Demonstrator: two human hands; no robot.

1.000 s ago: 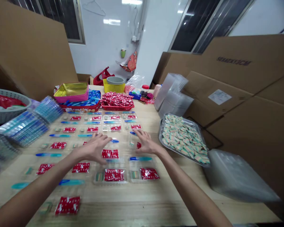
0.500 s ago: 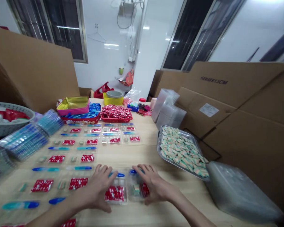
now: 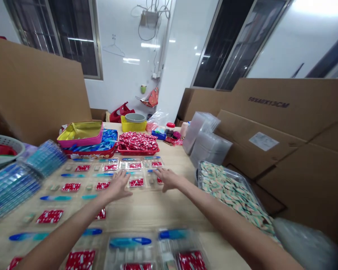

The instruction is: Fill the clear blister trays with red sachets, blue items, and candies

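Note:
My left hand (image 3: 117, 187), fingers spread, is at the left side of a clear blister tray (image 3: 140, 185) that holds a red printed sachet (image 3: 136, 182). On the right, my right hand (image 3: 169, 179) reaches over another tray, partly covering its red sachet (image 3: 159, 180); its fingers are apart. Whether either hand touches a tray I cannot tell. Close to me lie two more trays, with a blue pen-like piece (image 3: 130, 242) in one and a shorter blue piece (image 3: 173, 234) in the other. Filled trays stand in rows to the left, partly behind my left arm.
A metal tray of small striped pieces (image 3: 233, 191) sits right, beside stacked clear plastic trays (image 3: 210, 148) and cardboard boxes (image 3: 270, 116). At the back are a red tray of sachets (image 3: 138, 144) and a tin of blue pieces (image 3: 108, 140). Stacked blue-filled trays (image 3: 14, 187) stand left.
Both hands have left the two near trays and moved forward to a pair farther up the table. The view has shifted, so the near trays now sit at the bottom edge.

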